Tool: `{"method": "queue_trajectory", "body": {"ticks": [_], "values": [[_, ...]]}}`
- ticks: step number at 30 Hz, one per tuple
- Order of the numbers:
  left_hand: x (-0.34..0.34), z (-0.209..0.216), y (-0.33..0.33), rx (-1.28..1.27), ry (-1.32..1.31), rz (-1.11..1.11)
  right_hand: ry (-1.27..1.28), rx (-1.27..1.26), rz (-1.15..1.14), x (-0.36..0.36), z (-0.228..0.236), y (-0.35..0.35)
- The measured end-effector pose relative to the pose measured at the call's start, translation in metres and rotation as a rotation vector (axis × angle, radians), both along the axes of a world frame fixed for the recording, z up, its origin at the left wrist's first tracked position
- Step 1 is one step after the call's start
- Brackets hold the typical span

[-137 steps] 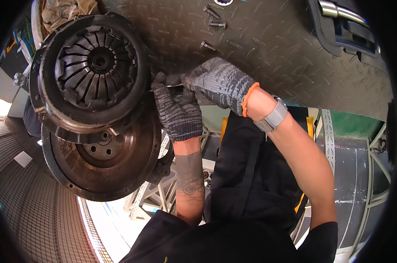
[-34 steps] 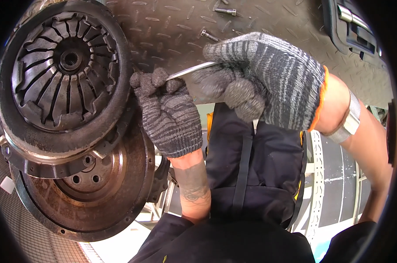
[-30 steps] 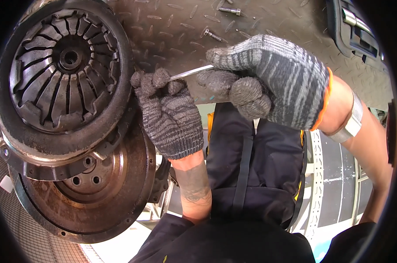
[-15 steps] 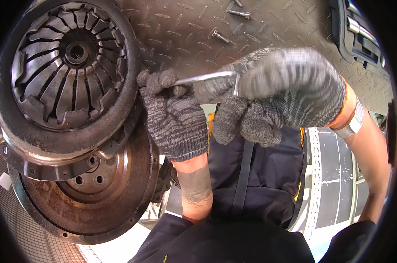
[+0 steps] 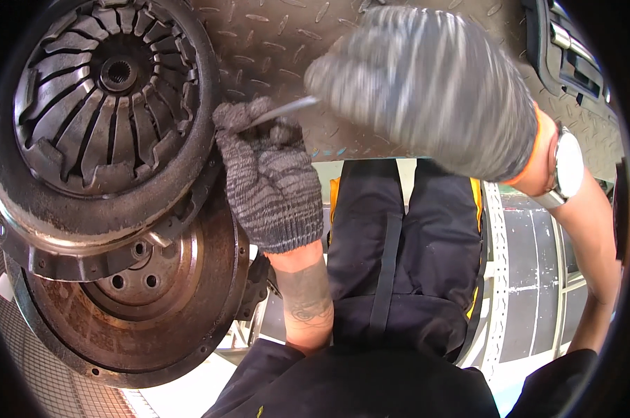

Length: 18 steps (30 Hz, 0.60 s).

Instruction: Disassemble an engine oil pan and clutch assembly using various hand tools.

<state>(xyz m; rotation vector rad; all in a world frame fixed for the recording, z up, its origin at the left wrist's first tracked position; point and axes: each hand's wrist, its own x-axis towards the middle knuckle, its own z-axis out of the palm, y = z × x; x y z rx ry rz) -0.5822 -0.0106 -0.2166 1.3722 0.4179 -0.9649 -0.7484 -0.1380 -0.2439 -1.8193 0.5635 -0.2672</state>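
Observation:
My left hand [image 5: 270, 184], in a grey knitted glove, is closed with its fingertips around the far end of a hex key [image 5: 285, 109], at the right rim of a clutch pressure plate [image 5: 50, 209]. My gloved right hand [image 5: 426, 90] is smeared by motion; its curled fingers cover the near, bent end of the key. What the key's far end sits in is hidden behind my left fingers. The pressure plate, with its ring of dark spring fingers, lies over a rusty brown flywheel [image 5: 130, 327], covering its upper part.
A patterned metal tread plate [image 5: 273, 42] stretches behind the hands. An open dark tool case [image 5: 562, 52] with chrome sockets stands at the far right. At the lower left is wire mesh [image 5: 33, 341]. My dark trousers [image 5: 426, 244] show below.
My right hand has swung up and away, turned over, and now covers the key's bent end. My left hand has shifted slightly left. The bolts on the tread plate are now hidden by my right hand.

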Motion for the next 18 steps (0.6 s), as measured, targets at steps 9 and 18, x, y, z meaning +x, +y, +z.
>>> {"method": "queue_trajectory", "body": {"ticks": [9, 18], "values": [[0.007, -0.010, 0.011, -0.126, 0.063, -0.023, 0.019, 1.800, -0.129, 0.008, 0.021, -0.008], [0.002, -0.007, 0.004, 0.005, -0.168, -0.095, -0.062, 1.246, -0.175, 0.010, 0.000, 0.012]]}}
